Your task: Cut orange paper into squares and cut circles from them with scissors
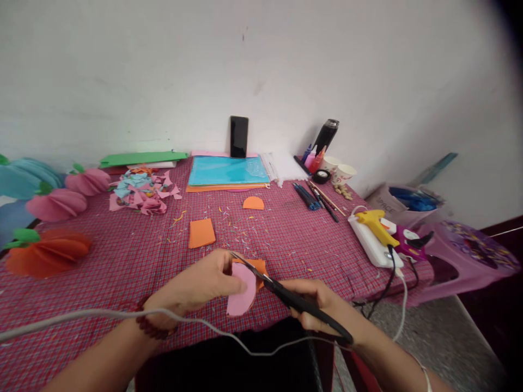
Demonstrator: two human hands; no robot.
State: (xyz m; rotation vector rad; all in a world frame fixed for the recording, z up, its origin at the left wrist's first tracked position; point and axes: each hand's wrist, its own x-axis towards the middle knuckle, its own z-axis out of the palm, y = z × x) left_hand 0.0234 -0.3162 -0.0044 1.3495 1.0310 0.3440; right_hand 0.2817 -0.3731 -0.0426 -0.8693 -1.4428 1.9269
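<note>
My left hand [212, 277] pinches a pink paper half-circle [241, 299] laid against orange paper [259, 267]. Black-handled scissors [290, 296] are in my right hand [312, 299], their blades lying along the curved edge of the pink piece over the orange sheet. Beyond my left hand, a stack of orange paper squares [201, 233] rests on the checked cloth. An orange half-circle [254, 203] lies farther back. Small paper bits are scattered around it.
Paper pumpkins [49, 253] and a heap of paper scraps [143, 190] stand left. At the back are blue sheets [226, 170] and a phone [239, 136]. Pens [306, 197], paper cups [344, 173] and a yellow glue gun [378, 227] sit right. A white cable [163, 313] crosses in front.
</note>
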